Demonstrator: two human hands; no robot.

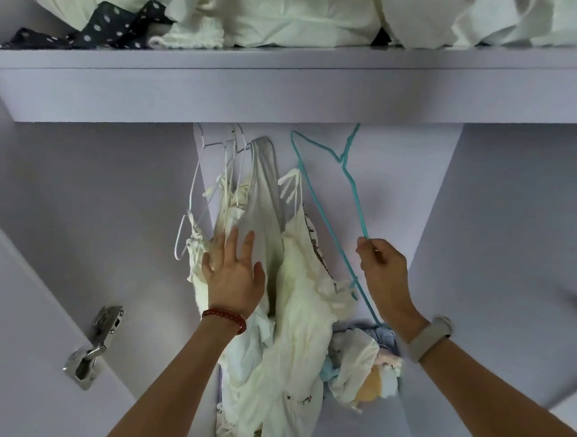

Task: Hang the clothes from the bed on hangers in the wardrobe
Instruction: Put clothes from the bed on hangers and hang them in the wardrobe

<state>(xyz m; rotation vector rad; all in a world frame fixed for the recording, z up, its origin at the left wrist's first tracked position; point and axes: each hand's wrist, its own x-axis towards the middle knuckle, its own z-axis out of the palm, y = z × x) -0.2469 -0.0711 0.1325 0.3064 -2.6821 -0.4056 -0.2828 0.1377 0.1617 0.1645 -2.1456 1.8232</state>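
Hanging clothes (291, 252) crowd the wardrobe's middle; open room lies right of the teal hanger (324, 217), under the shelf (289, 92); a pile (362, 366) blocks below

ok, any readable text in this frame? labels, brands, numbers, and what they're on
None readable.
Wristband on the right wrist: no display or marking shows.
Door hinge: bare metal, no visible stamp.
Dark cloth on the shelf: white dots only, no letters.
Hanging clothes and teal hanger: no tags or print legible.
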